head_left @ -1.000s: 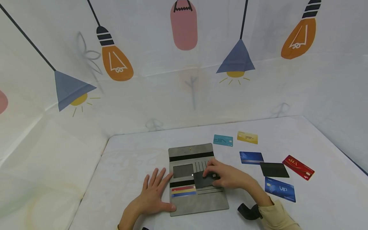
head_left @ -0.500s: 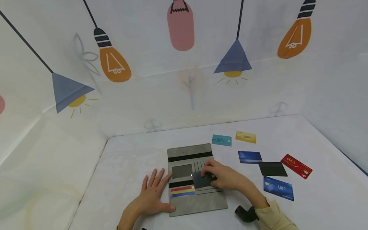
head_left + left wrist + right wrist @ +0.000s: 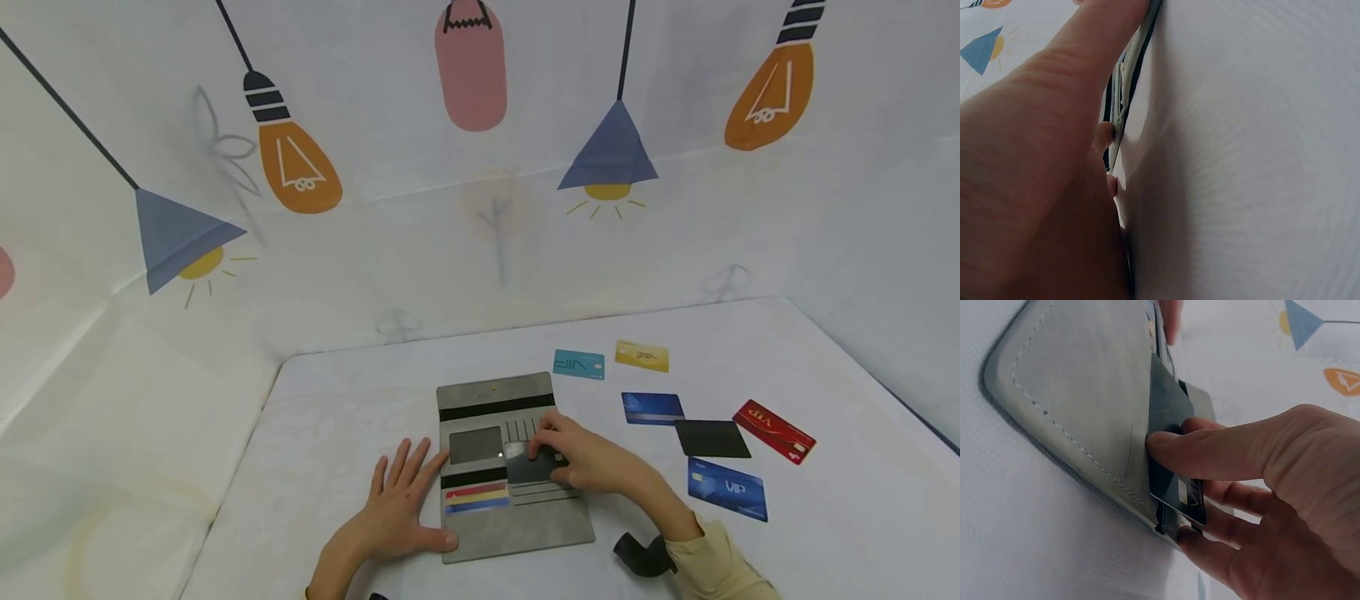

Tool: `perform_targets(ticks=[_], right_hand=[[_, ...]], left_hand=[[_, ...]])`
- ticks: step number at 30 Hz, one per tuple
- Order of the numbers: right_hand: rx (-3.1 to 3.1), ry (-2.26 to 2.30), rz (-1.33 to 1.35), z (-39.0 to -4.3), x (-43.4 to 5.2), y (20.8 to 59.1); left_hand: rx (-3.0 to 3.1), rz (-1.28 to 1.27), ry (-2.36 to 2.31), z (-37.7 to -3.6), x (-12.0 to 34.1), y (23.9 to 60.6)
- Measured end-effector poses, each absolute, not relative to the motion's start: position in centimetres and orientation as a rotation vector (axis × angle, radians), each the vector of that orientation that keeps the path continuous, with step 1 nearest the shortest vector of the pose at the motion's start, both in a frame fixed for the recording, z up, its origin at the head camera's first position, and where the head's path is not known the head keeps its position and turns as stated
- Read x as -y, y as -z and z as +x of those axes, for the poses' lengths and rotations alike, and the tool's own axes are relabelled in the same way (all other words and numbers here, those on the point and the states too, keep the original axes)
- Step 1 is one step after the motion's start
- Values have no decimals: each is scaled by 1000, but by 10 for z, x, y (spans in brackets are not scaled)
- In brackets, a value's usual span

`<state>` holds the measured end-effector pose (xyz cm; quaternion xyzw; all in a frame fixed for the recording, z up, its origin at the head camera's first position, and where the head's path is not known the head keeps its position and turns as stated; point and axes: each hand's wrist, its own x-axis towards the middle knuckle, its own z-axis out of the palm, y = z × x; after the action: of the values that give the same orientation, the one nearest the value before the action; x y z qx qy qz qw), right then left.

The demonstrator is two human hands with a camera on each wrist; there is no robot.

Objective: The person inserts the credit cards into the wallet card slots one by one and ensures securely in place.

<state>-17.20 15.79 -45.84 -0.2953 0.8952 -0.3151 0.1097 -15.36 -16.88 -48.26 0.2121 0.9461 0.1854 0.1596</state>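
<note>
An unfolded grey wallet (image 3: 525,533) lies on the table. Over its right-hand slots my right hand (image 3: 592,457) pinches a black card (image 3: 519,468) between thumb and fingers. In the right wrist view the thumb presses the face of the black card (image 3: 1169,403), which has a gold chip, and its lower edge meets the wallet's slot area; whether it is inside a slot I cannot tell. My left hand (image 3: 393,517) lies spread along the wallet's left edge, its thumb on the lower corner. Red, yellow and blue cards (image 3: 476,497) show in the left-hand slots.
Right of the wallet lie loose cards: teal (image 3: 579,364), yellow (image 3: 642,356), patterned blue (image 3: 652,408), black (image 3: 712,438), red (image 3: 774,431) and blue VIP (image 3: 727,489). A black curved object (image 3: 643,555) is by the right sleeve (image 3: 716,562). White printed walls enclose the table.
The black card in my right hand has tilted slightly, and a light reflection now shows on its face. The left hand keeps its place on the wallet's edge.
</note>
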Motion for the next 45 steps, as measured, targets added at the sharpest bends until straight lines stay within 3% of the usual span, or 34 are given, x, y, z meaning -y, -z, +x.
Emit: perform_targets(ticks=[37, 45], right_hand=[[-2835, 749, -950, -157, -150, 466], [-2864, 723, -856, -150, -142, 463]], left_hand=[[-2711, 597, -519, -154, 170, 484], [-2705, 594, -526, -154, 169, 485]])
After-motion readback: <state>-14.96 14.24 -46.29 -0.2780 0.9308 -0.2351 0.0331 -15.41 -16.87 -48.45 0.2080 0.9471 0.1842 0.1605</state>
